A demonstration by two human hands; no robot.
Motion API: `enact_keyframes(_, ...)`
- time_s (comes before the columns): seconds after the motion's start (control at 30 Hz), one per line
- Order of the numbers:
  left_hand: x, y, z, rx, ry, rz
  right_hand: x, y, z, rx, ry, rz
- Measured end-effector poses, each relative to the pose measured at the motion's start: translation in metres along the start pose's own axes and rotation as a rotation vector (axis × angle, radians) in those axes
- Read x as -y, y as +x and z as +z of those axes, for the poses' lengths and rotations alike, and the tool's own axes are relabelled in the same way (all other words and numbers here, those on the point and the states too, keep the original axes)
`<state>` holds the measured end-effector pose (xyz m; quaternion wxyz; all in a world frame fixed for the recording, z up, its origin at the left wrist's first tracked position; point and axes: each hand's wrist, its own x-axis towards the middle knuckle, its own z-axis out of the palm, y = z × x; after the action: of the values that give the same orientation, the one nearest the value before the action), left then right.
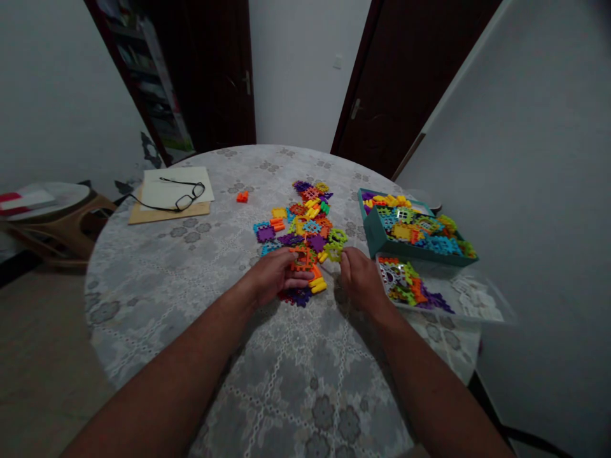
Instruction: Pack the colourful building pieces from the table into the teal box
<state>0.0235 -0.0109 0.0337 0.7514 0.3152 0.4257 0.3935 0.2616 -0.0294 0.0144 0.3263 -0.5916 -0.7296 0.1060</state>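
My left hand (pixel 275 277) is closed on an orange square building piece (pixel 302 260) with an open middle, at the near end of a colourful pile. Between the fingers of my right hand (pixel 359 275) is the edge of a yellow-green building piece (pixel 333 252), just to the right of the orange one. Loose interlocking pieces lie in front of both hands, among them a purple piece (pixel 317 243), a blue piece (pixel 312 226) and yellow peg-like pieces (pixel 318 286). Dark blue and purple pieces (pixel 300 297) sit below my left hand, partly covered by it.
A teal box (pixel 377 236) full of pieces stands to the right, with a clear plastic tray (pixel 487 320) holding more in front of it. Eyeglasses (pixel 184 202) rest on papers (pixel 195 175) at the left. A small orange piece (pixel 242 197) lies apart on the round, cloth-covered table (pixel 286 381).
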Motion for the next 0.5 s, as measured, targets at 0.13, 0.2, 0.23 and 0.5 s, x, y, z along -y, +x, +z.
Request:
enact_keyframes(0.13,0.002,-0.001,0.0,0.055,0.025,-0.035,0.015,-0.004,-0.003,0.1,0.262,0.036)
enact_keyframes(0.2,0.003,-0.002,0.001,0.091,0.054,-0.061,0.02,-0.005,-0.002,0.151,0.338,0.012)
enact_keyframes(0.23,0.004,-0.003,0.001,0.106,0.07,-0.068,0.022,-0.006,-0.001,0.155,0.352,-0.009)
enact_keyframes(0.5,0.009,-0.004,-0.002,0.151,0.164,-0.056,0.028,-0.007,-0.008,0.221,0.36,0.001)
